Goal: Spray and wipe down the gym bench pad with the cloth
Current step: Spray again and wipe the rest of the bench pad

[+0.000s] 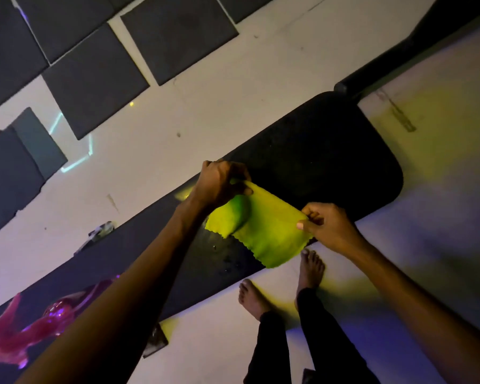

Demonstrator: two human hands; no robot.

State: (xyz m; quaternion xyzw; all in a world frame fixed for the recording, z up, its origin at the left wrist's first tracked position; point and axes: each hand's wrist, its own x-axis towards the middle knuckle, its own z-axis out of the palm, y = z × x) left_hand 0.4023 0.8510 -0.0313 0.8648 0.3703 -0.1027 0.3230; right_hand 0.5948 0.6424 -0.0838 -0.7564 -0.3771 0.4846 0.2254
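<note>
The person holds a bright yellow-green cloth (263, 231) over the black bench pad (330, 162) in the middle of the frame. The left hand (219, 184) grips one top corner of the cloth with curled fingers. The right hand (324, 223) pinches the other corner between thumb and finger. Together they pull the cloth out flat, a bit above the pad, and one side is rolled over on itself.

It looks like the wiping step is just about to start, or the cloth is being folded to a good shape for it. Small wet drops shine on the pad just under the cloth, so the spraying seems to be done there. Next, the cloth needs to go down flat on the pad, and one hand has to press and rub it along the wet part.

The pad is long and dark, with round corners. It runs from the lower left of the frame to the upper right. A pink bottle (58, 314) lies at the lower left on the pad; it may be the sprayer, but it is blurry. Two bare feet (254, 299) stand on the pale floor (205, 92) below the pad.
</note>
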